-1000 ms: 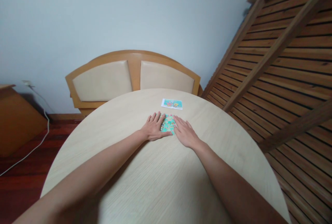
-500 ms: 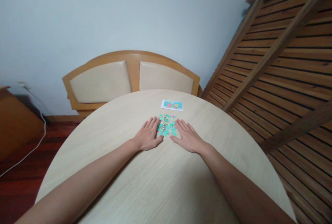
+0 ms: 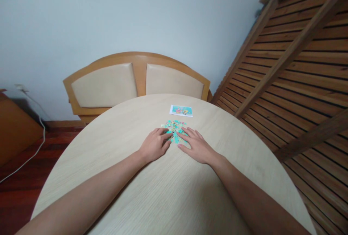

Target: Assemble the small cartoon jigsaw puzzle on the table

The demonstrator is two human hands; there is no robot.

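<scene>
A small heap of jigsaw puzzle pieces (image 3: 174,125), mostly turquoise with yellow and pink bits, lies on the round table between my hands. My left hand (image 3: 156,143) is palm down at the heap's left edge, fingers apart and bent, the index fingertip over the pieces. From the right, my right hand (image 3: 196,145) reaches over the heap with its fingers spread, covering some of the pieces. Neither hand grasps anything. Just beyond the heap is a picture card (image 3: 181,110) with a pink and a yellow cartoon figure on turquoise.
The pale round wooden table (image 3: 152,198) fills the foreground. Behind it stands a wooden headboard (image 3: 141,70) with cream panels against the wall. Wooden slats (image 3: 299,82) lean on the right. A white cable (image 3: 43,137) runs down to the floor at left.
My fingers have moved from the sides of the heap inward over it, the left ones bending and the right ones spreading. Some pieces have shifted, a few showing farther left.
</scene>
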